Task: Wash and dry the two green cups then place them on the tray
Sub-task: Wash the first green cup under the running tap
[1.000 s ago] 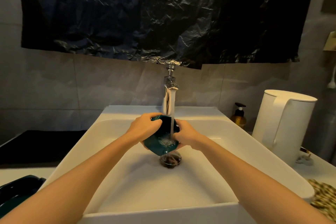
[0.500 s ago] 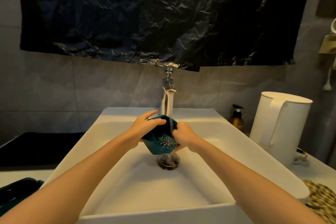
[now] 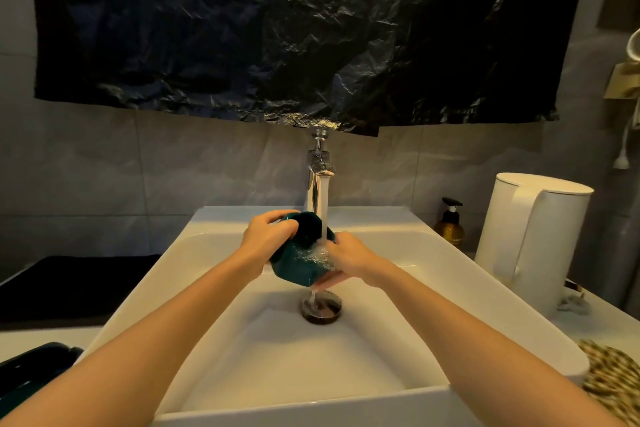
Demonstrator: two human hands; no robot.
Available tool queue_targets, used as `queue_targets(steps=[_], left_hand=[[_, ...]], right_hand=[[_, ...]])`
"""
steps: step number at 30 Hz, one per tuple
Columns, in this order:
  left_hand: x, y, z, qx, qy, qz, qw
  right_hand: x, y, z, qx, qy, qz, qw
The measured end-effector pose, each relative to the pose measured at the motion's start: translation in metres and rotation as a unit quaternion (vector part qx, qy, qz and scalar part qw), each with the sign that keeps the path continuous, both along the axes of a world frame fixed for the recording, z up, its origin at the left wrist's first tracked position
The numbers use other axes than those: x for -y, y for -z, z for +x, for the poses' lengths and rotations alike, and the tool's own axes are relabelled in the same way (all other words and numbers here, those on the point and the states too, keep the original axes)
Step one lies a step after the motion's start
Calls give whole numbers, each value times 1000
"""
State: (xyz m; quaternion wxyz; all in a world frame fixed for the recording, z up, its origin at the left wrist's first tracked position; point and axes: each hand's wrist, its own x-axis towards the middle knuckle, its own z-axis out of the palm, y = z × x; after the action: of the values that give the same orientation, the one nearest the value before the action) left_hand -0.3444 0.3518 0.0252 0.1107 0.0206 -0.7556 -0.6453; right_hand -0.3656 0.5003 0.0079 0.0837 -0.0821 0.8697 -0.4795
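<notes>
We see a green cup (image 3: pixel 294 263) held over the middle of a white sink (image 3: pixel 450 274), between two bare hands. The cup is tipped, with its dark open mouth turned up and back toward the tap (image 3: pixel 317 180). The left hand (image 3: pixel 265 241) grips the cup's upper left side, with its fingers curled over the rim. The right hand (image 3: pixel 349 258) holds the cup's right side, and its fingers wrap under the bottom, where we can see them peeking out. So the cup sits tight in both hands, up in the air and not touching the sink. A stream of water (image 3: pixel 323 215) falls from the tap onto the cup's rim, right by the right hand, and splashes there. A thin trickle runs off the bottom of the cup down to the round drain (image 3: pixel 321 307) just below. A big black plastic sheet (image 3: pixel 277 28) hangs on the wall above the tap. To the right of the sink stand a small brown soap bottle (image 3: pixel 449 224) and a white kettle (image 3: pixel 530 239). A woven mat (image 3: pixel 609 378) lies near the right edge. A dark thing (image 3: pixel 31 367) sits at the lower left, but we cannot tell what it is.
</notes>
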Motion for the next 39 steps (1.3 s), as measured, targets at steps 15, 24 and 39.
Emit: queue_targets(steps=[15,24,39], left_hand=[[5,-2,0,-41,-11,-60,997],[-2,-4,6,1,59,-59,996],[-3,-2,10,69,65,-44,995]], right_hand=[[-3,-2,-4,77,-95,-96,988],[2,-2,-1,-160,73,89,980],[3,0,12,68,14,-107,992]])
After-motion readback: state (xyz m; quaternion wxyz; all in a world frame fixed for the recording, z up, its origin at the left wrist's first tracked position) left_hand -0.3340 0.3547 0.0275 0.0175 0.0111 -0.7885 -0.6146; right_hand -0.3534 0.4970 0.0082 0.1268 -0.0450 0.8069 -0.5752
